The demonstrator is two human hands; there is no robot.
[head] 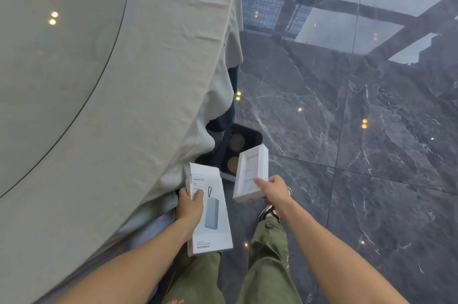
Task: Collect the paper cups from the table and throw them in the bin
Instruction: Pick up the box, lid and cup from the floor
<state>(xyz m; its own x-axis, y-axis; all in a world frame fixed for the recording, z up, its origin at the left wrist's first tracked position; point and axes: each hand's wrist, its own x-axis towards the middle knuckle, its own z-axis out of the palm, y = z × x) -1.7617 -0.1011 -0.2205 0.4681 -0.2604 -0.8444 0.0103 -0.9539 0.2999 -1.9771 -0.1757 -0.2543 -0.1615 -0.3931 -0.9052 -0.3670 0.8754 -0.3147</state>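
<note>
A black bin [255, 136] stands on the floor beside the table's edge, and two brown paper cups [236, 142] lie inside it, seen from above. My left hand [189, 205] grips a white product box sleeve [215, 219] printed with a power bank picture, held low next to the tablecloth. My right hand [273, 191] holds an open white inner tray of the box [251, 175] just over the near side of the bin. The tray hides part of the lower cup. No paper cups show on the table.
A round table with a grey-green cloth [148, 105] and a glass turntable [49, 56] fills the left. Glossy dark marble floor [359, 142] stretches to the right. My green trousers and a shoe [269, 212] are below the hands.
</note>
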